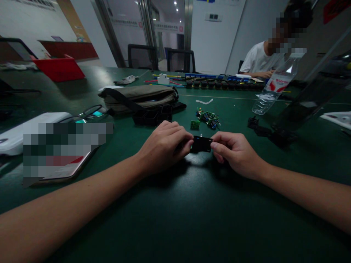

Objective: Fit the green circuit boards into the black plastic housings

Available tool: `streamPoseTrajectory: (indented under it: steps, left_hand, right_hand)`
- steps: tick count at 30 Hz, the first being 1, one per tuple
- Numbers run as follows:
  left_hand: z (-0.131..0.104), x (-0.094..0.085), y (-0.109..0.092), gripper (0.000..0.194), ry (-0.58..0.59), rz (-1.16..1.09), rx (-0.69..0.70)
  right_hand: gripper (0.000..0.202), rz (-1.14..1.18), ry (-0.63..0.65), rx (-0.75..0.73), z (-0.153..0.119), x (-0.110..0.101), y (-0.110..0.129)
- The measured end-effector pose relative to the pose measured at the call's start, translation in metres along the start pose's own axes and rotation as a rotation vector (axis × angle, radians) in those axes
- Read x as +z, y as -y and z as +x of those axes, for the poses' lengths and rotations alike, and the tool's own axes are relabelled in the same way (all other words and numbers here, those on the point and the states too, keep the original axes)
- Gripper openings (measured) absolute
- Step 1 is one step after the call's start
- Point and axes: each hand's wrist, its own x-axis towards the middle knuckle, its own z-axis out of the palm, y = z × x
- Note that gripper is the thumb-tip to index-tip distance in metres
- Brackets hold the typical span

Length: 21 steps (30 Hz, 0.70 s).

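Note:
A small flat black rectangular piece [202, 144] is held between both hands, just above the green table [200, 212]. My left hand [168, 146] pinches its left end, and my right hand [236, 151] pinches its right end with thumb and fingers. Just beyond the piece lies a small green circuit board [195, 125], beside a pile of green boards with components [210, 118]. Black open-topped plastic cases [149, 117] sit beyond my left hand. To the right, past my right hand, are small black parts [259, 128].
A grey-brown pouch [139, 98] and eyeglasses [91, 112] lie left, near a white case [35, 128] and a phone-like device [68, 171]. A clear bottle [278, 86] and dark bottle [312, 95] stand right. Blue-black modules [219, 82] line the back, near a seated person [259, 58].

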Motion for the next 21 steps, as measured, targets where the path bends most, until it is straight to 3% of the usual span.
streamPoseTrajectory:
  steps: [21]
  left_hand:
    - [-0.0007,-0.0008,-0.0002,0.011,0.016,-0.068,-0.025]
  right_hand:
    - [0.013,-0.012,-0.008,-0.02,-0.0002,0.001,0.0]
